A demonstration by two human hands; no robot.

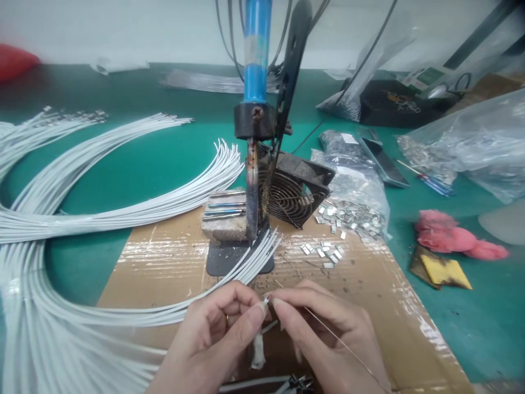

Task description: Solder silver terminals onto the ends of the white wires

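Note:
My left hand is closed, thumb and forefinger pinching a white cable near its stripped end. My right hand is closed too, its thumb and forefinger tips meeting right at that cable end. A thin solder wire runs through the right fingers, with its tip poking out past the forefinger. Whatever small piece lies between the right fingertips is hidden. Just beyond my hands, a blue-handled soldering iron hangs upright in a stand, tip down. A fan of white cable ends lies under that tip.
Bundles of white cables cover the left side. Behind the iron stands a black fan. Small metal connectors lie scattered on the cardboard, beside a plastic bag of them. A screwdriver and yellow sponge are at right.

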